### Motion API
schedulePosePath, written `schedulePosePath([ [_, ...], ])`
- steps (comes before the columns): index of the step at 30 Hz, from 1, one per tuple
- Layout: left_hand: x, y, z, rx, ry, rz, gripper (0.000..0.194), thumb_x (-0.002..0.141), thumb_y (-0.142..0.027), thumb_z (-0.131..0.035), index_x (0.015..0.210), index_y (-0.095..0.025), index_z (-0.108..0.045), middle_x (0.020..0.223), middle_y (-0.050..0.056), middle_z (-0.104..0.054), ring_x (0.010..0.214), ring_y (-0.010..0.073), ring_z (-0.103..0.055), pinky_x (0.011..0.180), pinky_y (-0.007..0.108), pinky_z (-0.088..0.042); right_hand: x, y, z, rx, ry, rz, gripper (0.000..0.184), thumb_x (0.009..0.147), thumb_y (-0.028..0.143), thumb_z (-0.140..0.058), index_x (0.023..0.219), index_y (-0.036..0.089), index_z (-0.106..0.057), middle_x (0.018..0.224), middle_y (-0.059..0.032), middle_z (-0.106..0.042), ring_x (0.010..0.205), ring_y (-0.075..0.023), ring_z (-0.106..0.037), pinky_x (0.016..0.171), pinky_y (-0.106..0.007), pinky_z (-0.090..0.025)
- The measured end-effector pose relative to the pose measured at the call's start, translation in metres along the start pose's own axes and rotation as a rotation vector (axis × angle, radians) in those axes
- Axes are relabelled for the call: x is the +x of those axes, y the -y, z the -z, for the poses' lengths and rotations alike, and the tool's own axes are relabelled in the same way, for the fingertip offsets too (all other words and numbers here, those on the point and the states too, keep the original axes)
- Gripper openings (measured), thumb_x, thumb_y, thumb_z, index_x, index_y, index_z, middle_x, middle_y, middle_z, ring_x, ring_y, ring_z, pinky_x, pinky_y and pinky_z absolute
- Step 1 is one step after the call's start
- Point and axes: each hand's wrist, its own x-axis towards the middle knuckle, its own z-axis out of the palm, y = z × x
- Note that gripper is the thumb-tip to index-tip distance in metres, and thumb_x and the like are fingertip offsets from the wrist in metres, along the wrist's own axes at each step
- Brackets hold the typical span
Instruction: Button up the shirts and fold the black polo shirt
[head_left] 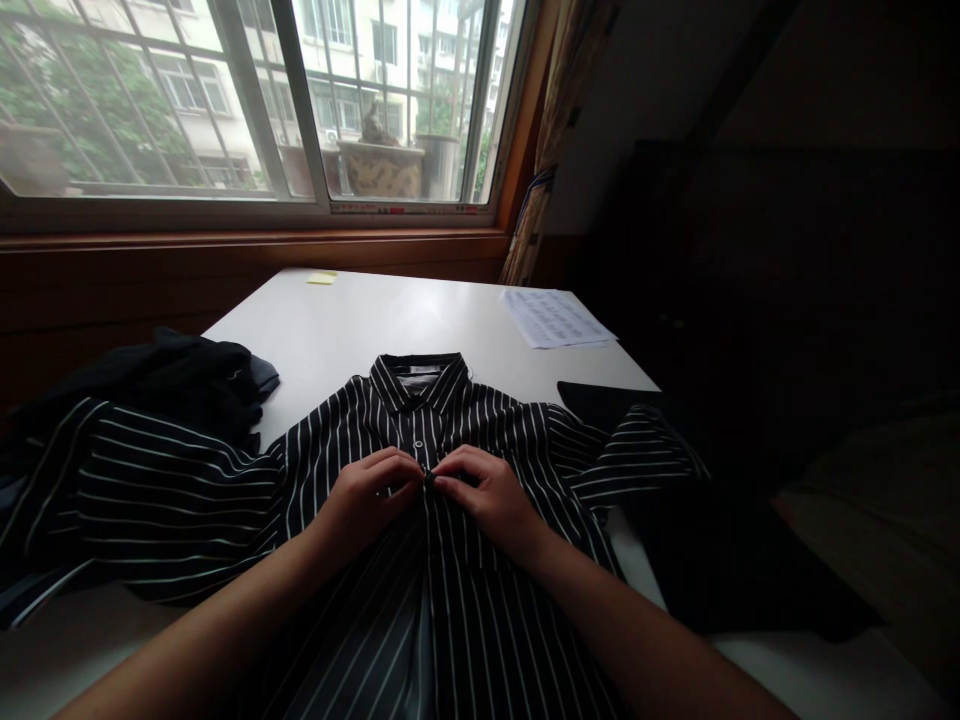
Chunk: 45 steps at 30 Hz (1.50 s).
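Observation:
A black shirt [487, 420] with white stripes lies face up, its collar [420, 385] toward the window and its sleeves spread to both sides. One button [418, 444] shows on the front placket just below the collar. Under that button, my left hand [373, 490] pinches the placket from the left. From the right, my right hand [487, 495] pinches the same spot, its fingertips almost meeting the left ones. What lies between the fingertips is small and dark. Lower down, the shirt front hangs apart and the inner side of the fabric shows.
The white table [405, 310] carries a dark pile of clothes [187, 385] at the left and printed papers [556, 318] at the back right. A yellow sticky note [322, 278] lies near the far edge. Dark cloth [735, 560] covers the right side. Beyond stands a barred window [247, 100].

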Motion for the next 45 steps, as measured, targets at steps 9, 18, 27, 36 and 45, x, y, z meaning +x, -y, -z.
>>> schedulePosePath([
  [9,0.001,-0.007,0.004,-0.066,0.11,0.082,0.008,0.091,-0.014,-0.057,0.093,-0.017,-0.065,0.09,0.003,-0.067,0.083,0.0138,-0.064,0.078,0.026,-0.051,-0.003,-0.002,-0.001,-0.102,-0.037,0.061,0.004,0.086,0.025,-0.07,0.089,0.025,-0.073,0.089,-0.002,-0.069,0.089,-0.0188,-0.064,0.084,-0.035,-0.05],
  [18,0.003,-0.006,0.001,-0.003,0.146,0.116,0.006,0.092,-0.022,-0.06,0.09,-0.017,-0.061,0.088,0.003,-0.063,0.082,0.0141,-0.061,0.077,0.027,-0.048,-0.004,-0.003,-0.005,-0.297,-0.062,0.207,0.011,0.084,0.012,-0.069,0.088,0.022,-0.07,0.089,-0.0019,-0.067,0.089,-0.0182,-0.061,0.085,-0.035,-0.049],
  [27,0.001,0.002,-0.001,-0.034,0.163,0.099,0.007,0.095,-0.018,-0.057,0.093,-0.017,-0.063,0.092,0.003,-0.064,0.083,0.0136,-0.061,0.078,0.026,-0.049,-0.005,-0.005,-0.004,-0.375,-0.028,0.175,0.01,0.091,0.018,-0.062,0.093,0.022,-0.07,0.09,-0.0034,-0.067,0.089,-0.0188,-0.061,0.085,-0.035,-0.048],
  [36,0.001,0.001,0.0,-0.024,0.187,0.093,0.01,0.095,-0.015,-0.054,0.096,-0.017,-0.064,0.093,0.004,-0.064,0.085,0.0136,-0.062,0.078,0.026,-0.049,-0.002,-0.004,0.0,-0.251,0.022,0.106,0.01,0.09,0.019,-0.063,0.093,0.022,-0.071,0.09,-0.0024,-0.067,0.087,-0.017,-0.063,0.083,-0.032,-0.049],
  [45,0.001,0.001,0.001,0.005,0.223,0.089,0.012,0.094,-0.014,-0.052,0.094,-0.017,-0.064,0.091,0.003,-0.062,0.082,0.0132,-0.061,0.075,0.025,-0.048,0.002,-0.005,0.002,-0.063,0.048,-0.043,0.005,0.086,0.023,-0.069,0.088,0.022,-0.074,0.088,-0.0011,-0.07,0.088,-0.0162,-0.066,0.084,-0.03,-0.05],
])
